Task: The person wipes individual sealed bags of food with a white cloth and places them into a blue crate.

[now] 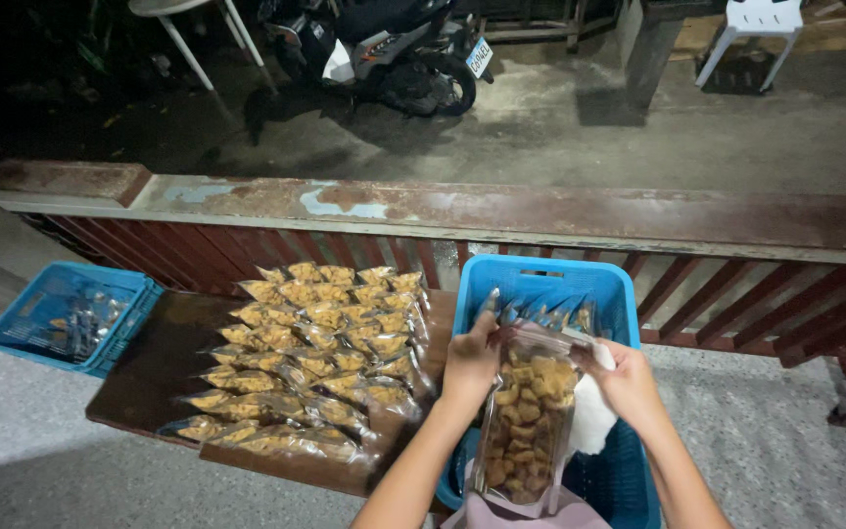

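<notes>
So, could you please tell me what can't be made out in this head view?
- Bottom of the clear snack pouch: cut off at the lower frame edge.
- Blue crate contents: mostly hidden behind the pouch, the left hand and the right hand.
- White item under the right hand: partly covered, kind unclear.
- Small blue basket contents: too dim and small.
- Scooter: top cut off by the upper edge.

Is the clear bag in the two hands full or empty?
Nearly full. The clear bag shows brown snack pieces up to just under its top, where the left hand and right hand pinch it.
</notes>
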